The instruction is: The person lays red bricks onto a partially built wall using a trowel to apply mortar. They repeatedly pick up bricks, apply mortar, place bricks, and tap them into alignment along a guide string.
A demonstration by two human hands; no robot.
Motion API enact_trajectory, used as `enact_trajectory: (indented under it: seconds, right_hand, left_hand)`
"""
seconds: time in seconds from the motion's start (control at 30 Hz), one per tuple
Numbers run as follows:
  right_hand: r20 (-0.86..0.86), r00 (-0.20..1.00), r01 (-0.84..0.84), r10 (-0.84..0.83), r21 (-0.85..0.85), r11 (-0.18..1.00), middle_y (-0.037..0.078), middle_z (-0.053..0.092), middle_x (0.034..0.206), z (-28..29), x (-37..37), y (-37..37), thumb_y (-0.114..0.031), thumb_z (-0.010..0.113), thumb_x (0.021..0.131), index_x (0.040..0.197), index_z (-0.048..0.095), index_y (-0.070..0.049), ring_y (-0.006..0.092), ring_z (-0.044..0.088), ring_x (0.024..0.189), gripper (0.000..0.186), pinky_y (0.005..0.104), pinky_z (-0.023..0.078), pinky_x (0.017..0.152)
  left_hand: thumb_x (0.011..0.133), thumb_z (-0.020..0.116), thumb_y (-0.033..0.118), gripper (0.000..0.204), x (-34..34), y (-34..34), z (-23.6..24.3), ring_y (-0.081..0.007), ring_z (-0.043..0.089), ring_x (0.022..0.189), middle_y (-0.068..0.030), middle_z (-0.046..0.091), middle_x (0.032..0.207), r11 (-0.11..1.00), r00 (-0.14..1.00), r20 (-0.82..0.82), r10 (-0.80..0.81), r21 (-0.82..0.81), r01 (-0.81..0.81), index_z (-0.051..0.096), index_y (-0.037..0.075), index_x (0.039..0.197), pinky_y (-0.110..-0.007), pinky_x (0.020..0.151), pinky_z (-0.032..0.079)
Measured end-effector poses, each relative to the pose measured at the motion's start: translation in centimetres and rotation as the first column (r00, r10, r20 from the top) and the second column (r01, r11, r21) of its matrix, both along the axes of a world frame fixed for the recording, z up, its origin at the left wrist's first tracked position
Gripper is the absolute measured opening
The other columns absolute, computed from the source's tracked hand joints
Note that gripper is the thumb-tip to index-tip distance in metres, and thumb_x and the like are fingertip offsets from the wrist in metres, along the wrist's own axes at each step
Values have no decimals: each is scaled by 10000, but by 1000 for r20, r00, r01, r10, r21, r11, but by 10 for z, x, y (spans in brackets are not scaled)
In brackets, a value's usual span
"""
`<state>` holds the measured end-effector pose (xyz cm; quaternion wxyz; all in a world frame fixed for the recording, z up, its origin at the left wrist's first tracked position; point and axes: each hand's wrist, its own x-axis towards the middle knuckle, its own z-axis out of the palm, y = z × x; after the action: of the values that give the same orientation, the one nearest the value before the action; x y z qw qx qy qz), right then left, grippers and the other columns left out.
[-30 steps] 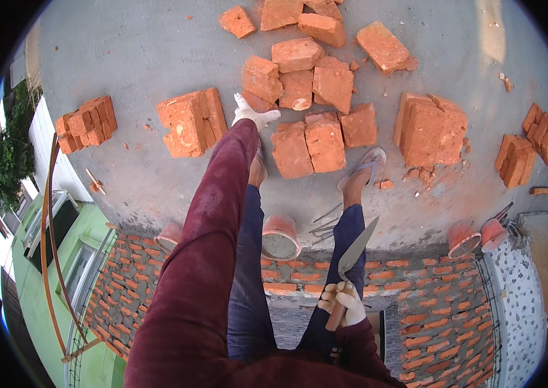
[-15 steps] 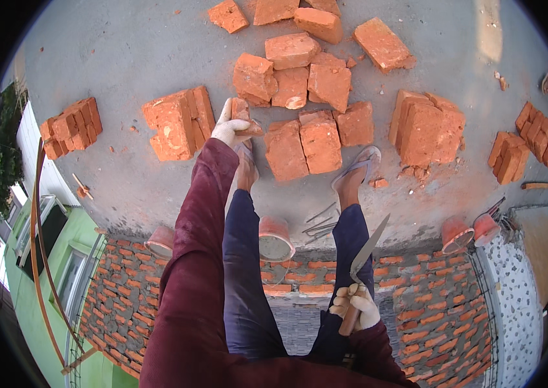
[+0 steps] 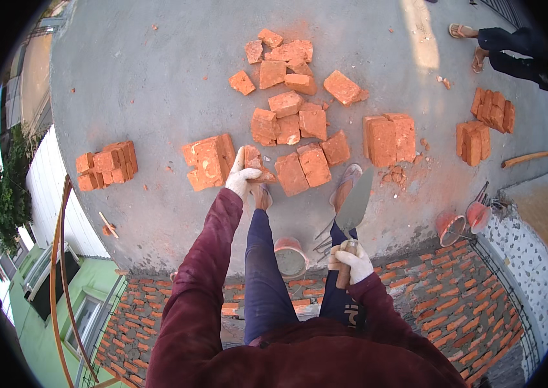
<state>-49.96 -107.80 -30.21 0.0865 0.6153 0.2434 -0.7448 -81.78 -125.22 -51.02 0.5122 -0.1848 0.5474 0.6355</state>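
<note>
In my gloved left hand is a rough piece of orange brick, gripped along one side above my left foot. My gloved right hand is wrapped round the wooden handle of a trowel. The trowel's pointed metal blade tilts up and away from me, over my right shin. Just beyond my feet several loose bricks lie close together on the grey floor. More broken bricks are heaped behind them.
Stacks of bricks stand left and right. A bucket of grey mix sits between my legs, above brickwork. Two red buckets are at the right. Another person's legs show at the far right.
My view has shifted, showing more of the far floor and the other person's legs. The trowel has swung more upright, its blade turned broader to view. Both hands keep their holds.
</note>
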Motion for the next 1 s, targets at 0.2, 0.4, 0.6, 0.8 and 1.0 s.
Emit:
enact_trajectory:
  seconds: [0.2,0.4,0.6,0.8,1.0]
  right_hand:
    - [116,984,-123,134,-97,988,116,656,1050,-52,72,-36,-38,684,919,1066,543,-17,219,710,861,204,355,630,787]
    - [226,960,207,-162,-189,960,149,673,1065,-62,77,-17,-7,666,889,1040,564,-54,296,731,901,188,471,650,811]
    - [214,952,273,-220,-261,926,171,650,1110,-64,63,1,-8,643,887,1055,537,-48,308,724,932,203,470,628,858]
    - [217,942,314,-255,-309,898,166,658,1100,-72,65,13,-38,669,852,1048,543,-61,318,728,928,234,495,630,846]
    - [234,943,303,-237,-311,901,146,670,1060,-70,61,20,-26,668,831,1030,556,-75,306,733,897,233,490,646,811]
  left_hand:
    - [782,856,444,1204,-40,9,-118,-367,306,1531,-191,274,1670,526,839,-281,-466,-850,7,104,145,1675,-473,1231,315]
    - [784,807,319,853,-73,130,-166,-331,457,1425,-131,463,1574,372,108,-356,-928,-867,331,458,151,1543,-422,1182,405]
    - [712,873,432,939,-98,174,-205,-357,465,1428,-162,424,1594,389,430,-241,-870,-871,300,498,134,1520,-449,1175,431]
    - [679,915,548,1009,-122,123,-202,-324,516,1396,-184,454,1572,-58,-142,-25,-990,-834,548,529,100,1496,-416,1122,475]
    - [785,799,668,865,-128,47,-198,-240,690,1126,-146,715,1237,542,710,35,-704,-619,568,660,23,1345,-365,957,550]
